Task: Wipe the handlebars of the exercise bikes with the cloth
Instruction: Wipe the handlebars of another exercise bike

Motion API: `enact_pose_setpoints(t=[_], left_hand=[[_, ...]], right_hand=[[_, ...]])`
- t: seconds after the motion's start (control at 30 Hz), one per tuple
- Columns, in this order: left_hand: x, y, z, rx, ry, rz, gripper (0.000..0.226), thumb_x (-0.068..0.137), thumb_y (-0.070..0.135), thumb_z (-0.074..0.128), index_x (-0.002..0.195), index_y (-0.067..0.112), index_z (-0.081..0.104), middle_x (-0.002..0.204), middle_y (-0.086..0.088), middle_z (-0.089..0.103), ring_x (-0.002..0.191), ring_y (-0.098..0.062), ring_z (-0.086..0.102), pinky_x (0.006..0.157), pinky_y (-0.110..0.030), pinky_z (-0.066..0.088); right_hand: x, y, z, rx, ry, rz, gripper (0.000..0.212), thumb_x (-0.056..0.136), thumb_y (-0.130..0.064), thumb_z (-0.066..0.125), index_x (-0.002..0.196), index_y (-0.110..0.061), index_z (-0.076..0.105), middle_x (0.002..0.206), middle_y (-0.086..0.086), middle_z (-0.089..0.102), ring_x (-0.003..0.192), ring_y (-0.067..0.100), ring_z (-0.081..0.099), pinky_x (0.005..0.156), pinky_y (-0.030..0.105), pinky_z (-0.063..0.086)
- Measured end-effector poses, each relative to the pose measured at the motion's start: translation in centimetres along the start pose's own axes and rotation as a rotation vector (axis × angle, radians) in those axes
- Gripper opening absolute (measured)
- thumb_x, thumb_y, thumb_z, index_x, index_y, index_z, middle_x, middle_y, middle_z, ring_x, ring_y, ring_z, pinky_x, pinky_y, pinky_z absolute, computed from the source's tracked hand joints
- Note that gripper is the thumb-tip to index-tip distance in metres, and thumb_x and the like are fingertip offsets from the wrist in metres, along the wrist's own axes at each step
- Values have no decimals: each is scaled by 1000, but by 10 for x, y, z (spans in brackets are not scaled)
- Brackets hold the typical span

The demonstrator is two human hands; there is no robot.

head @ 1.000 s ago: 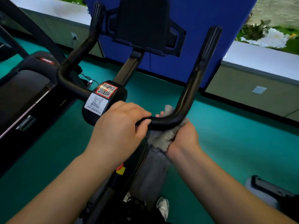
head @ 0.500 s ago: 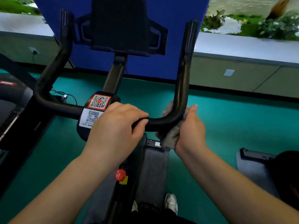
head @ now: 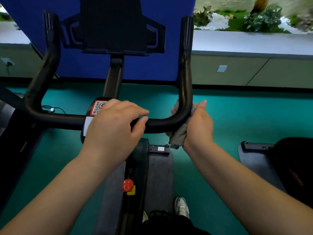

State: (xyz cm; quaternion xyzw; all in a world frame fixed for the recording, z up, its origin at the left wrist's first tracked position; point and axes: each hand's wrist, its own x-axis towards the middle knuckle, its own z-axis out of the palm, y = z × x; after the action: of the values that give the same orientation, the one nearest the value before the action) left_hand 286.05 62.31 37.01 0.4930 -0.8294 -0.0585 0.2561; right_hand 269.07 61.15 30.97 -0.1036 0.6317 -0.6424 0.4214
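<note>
right hand [head: 197,126] holding cloth [head: 177,135] at handlebar [head: 185,68] bend — unchanged, left hand [head: 113,128] still gripping

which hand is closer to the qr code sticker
Left. The left hand grips the handlebar right beside the qr code sticker, partly covering it; the right hand holds the cloth at the right bend.

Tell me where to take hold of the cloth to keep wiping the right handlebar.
Grip the cloth where it wraps the handlebar bend, coming from below and outside as the right hand does: the bar rises straight from there, so the wrap can slide up.
</note>
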Motion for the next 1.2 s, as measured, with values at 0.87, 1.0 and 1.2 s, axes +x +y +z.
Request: enact_pose_setpoints(t=[0.87,1.0,1.2], left_hand=[[-5,-41,13,46,266,37,17,88,18,60,93,14,75,91,5,69,87,-25,49,81,-25,35],[-5,-42,12,33,268,37,16,88,17,60,92,15,75,92,5,69,86,-25,51,83,-21,32],[-7,-43,12,28,249,44,16,89,18,60,94,15,75,94,6,69,86,-25,52,84,-20,31]], right_hand=[[-96,47,20,-253,-458,-42,14,95,-24,55,86,-13,52,71,-6,55,52,-11,52,50,7,39],[-97,51,30,-290,-456,2,18,92,-29,60,79,-20,53,63,-9,55,51,-2,51,53,20,42],[-87,44,8,-165,-426,21,4,92,-19,60,94,-16,63,88,-1,73,82,9,69,73,24,55]])
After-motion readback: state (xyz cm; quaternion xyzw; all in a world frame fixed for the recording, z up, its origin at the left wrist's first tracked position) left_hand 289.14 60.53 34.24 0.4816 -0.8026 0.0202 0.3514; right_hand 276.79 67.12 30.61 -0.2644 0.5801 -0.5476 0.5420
